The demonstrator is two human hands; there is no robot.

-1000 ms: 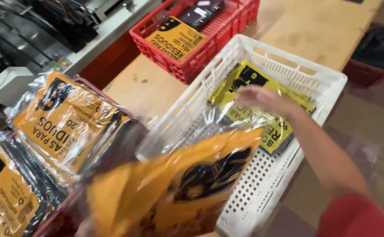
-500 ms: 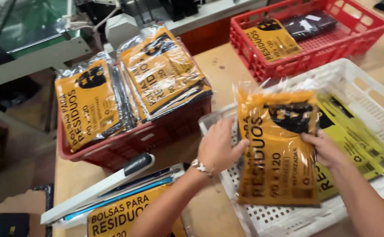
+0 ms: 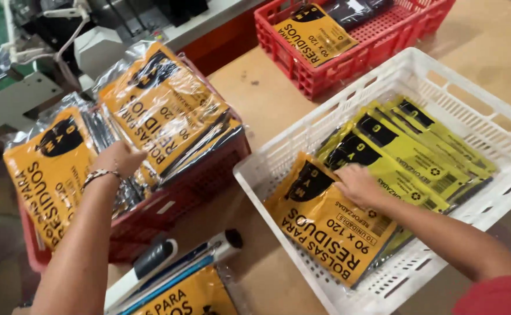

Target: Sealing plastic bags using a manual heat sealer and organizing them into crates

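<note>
Meanwhile, the right hand (image 3: 357, 184) is pressing flat, grip holding nothing, on an orange pack (image 3: 325, 224) in the white crate (image 3: 302, 134). Far left, the left hand (image 3: 121, 160) is touching stacked packs (image 3: 162, 111), grip state hidden.

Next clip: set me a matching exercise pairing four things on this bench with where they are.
1. right hand
2. left hand
3. yellow-green packs
4. lone orange pack

a. far red crate
b. reaching into near red crate stacks
c. pressing orange pack in white crate
d. white crate, far side

Pairs: 1-c, 2-b, 3-d, 4-a
</note>
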